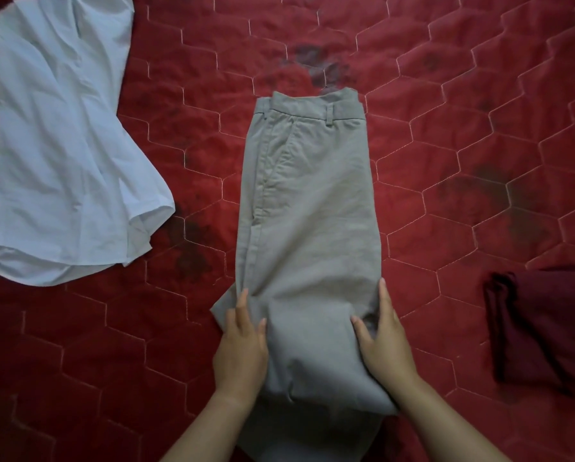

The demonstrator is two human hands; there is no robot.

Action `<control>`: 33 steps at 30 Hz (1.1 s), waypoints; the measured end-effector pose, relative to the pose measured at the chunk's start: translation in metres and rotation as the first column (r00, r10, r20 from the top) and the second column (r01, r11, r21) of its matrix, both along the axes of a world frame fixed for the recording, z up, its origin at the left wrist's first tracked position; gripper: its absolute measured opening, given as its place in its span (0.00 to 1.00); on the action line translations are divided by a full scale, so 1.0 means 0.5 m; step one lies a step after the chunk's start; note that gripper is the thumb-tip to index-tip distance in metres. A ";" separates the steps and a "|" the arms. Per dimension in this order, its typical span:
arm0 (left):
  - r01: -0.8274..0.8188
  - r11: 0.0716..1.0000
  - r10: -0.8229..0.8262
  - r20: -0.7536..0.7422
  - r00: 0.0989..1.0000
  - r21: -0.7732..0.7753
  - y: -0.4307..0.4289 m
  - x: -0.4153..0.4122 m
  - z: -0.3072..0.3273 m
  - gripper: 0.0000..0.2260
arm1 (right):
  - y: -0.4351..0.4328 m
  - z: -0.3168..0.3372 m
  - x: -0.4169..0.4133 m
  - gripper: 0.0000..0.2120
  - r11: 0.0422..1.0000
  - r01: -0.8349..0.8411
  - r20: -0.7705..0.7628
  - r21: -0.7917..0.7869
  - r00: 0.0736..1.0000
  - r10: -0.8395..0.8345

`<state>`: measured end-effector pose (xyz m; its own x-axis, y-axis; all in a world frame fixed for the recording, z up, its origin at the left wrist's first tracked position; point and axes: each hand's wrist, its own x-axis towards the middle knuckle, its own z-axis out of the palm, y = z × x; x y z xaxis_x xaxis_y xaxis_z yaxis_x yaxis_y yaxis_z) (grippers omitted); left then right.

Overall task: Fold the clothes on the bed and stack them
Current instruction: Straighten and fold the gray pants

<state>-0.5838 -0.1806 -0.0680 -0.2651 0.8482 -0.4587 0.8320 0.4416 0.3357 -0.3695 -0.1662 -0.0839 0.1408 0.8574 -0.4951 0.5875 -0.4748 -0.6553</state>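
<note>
1 trousers (pixel 309 201), 1 shirt (pixel 56 138), 1 maroon garment (pixel 546 328), 2 hands (pixel 242 348) (pixel 384 341).

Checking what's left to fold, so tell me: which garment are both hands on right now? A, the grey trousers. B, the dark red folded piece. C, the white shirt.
A: the left hand and right hand both lie on the grey trousers; the white shirt and dark red piece sit apart at the sides.

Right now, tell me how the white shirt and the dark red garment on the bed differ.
The white shirt lies spread open and unfolded; the dark red garment is folded into a compact block. The white shirt stands out brightly, while the dark red garment nearly blends into the quilt. The white shirt covers far more area than the dark red garment. Both lie on the quilt.
</note>
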 end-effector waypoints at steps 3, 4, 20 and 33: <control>-0.014 1.000 0.013 -0.041 0.999 -0.027 -0.023 0.004 0.014 0.25 | -0.006 0.011 0.006 0.38 1.000 0.010 -0.039 -0.005 0.999 -0.011; -0.043 0.999 0.043 -0.027 0.999 -0.013 -0.024 0.003 0.019 0.24 | -0.008 0.017 0.009 0.37 1.000 0.023 -0.040 0.007 0.999 -0.023; -0.062 0.979 0.014 0.237 0.971 0.196 -0.044 -0.001 0.155 0.21 | -0.074 0.142 0.044 0.43 0.998 0.066 0.012 -0.004 0.998 -0.066; -0.091 0.995 0.095 0.088 0.992 -0.050 -0.122 -0.015 0.073 0.27 | -0.170 0.065 0.003 0.26 0.990 -0.047 0.138 -0.131 0.988 0.065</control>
<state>-0.5915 -0.2414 -0.0316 -0.2976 0.7995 -0.5218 0.7537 0.5322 0.3857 -0.3681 -0.2511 -0.0514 0.1708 0.7975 -0.5786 0.6984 -0.5122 -0.4999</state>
